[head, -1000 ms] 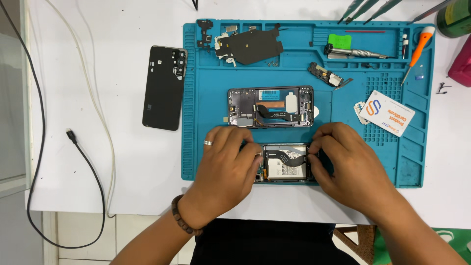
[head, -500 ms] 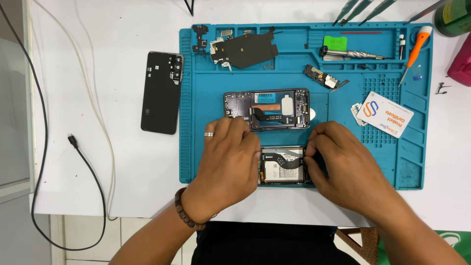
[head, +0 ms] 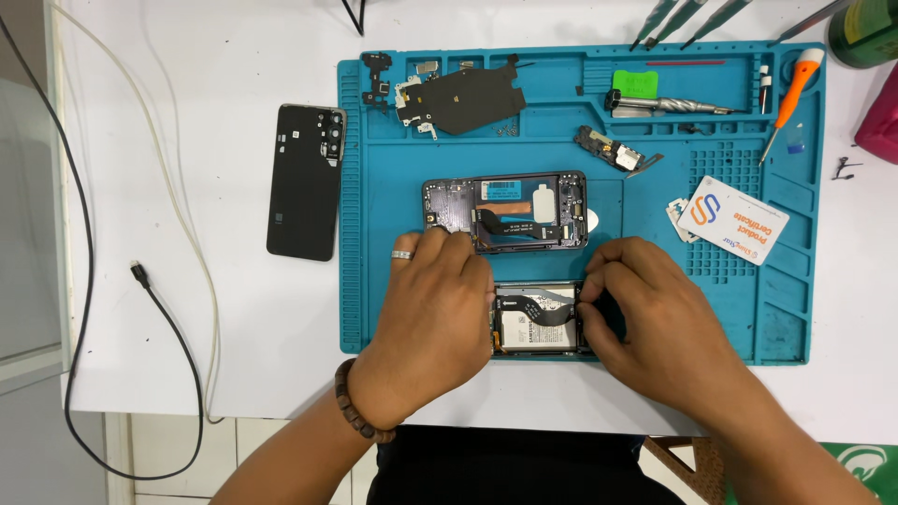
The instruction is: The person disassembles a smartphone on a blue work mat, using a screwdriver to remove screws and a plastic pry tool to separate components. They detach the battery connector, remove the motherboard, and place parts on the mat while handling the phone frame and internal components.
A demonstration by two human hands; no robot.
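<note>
Shifted a little since half a second ago: both hands sit slightly lower and closer over the opened phone, the left fingers spread further across its left end. Otherwise unchanged on the mat.

Left hand (head: 435, 313) pressed flat over the left part of the opened phone (head: 538, 320), fingers curled down onto it, a ring on one finger and a beaded bracelet (head: 360, 416) at the wrist; grip closed onto the phone's body, holding it steady. Right hand (head: 655, 323) at the phone's right end, fingertips pinched narrow around something small at the edge near the black flex cable (head: 552, 313); exactly what is pinched cannot be told.

Phone lying at the near edge of the blue repair mat (head: 393, 140), battery and flex cable exposed between the hands. Just beyond it, a second phone frame (head: 505, 212) with its own ribbon cable. Further back, a black shield plate (head: 463, 96), a small component (head: 617, 151), an orange screwdriver (head: 786, 98). Off the mat to the left, on the white surface (head: 187, 112), a black back cover (head: 304, 182).

Judged as disassembly around the flex connector. Next move likely calls for a fine, light lift, steady counter-hold, no tugging on the cable.
</note>
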